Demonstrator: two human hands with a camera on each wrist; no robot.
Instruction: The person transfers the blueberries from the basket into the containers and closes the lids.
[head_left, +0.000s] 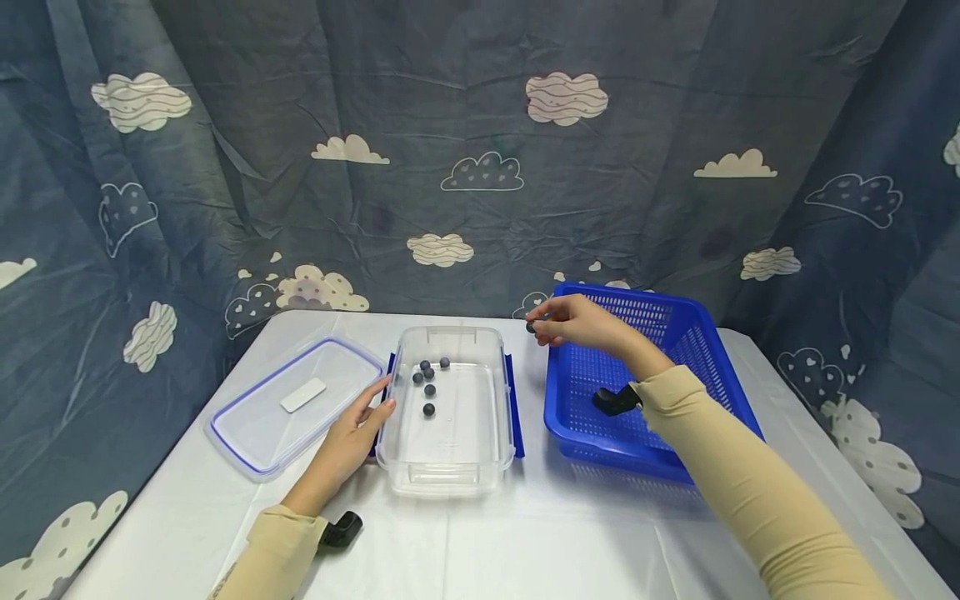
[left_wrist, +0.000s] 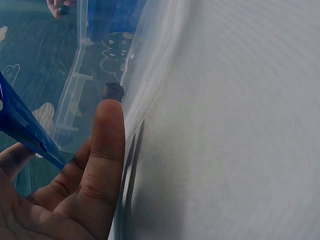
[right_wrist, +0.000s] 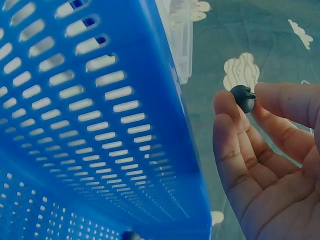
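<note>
My right hand [head_left: 573, 323] is above the left rim of a blue perforated basket [head_left: 720, 375], pinching a small dark ball [right_wrist: 243, 99] between thumb and fingertips. To its left, a clear plastic box [head_left: 476, 467] with blue side latches [head_left: 514, 408] stands uncovered. Several similar dark balls [head_left: 429, 409] lie on its floor, mostly toward the left. My left hand [head_left: 348, 437] touches the box's left side, its fingers fairly straight near the latch. In the left wrist view, the blue left latch [left_wrist: 25, 122] shows beside the fingers.
A clear lid [head_left: 258, 408] with a blue seal and a white label [head_left: 303, 395] lies left of the box. White cloth covers the table [head_left: 517, 542]. Behind it hangs a dark curtain [head_left: 450, 92] with cloud prints.
</note>
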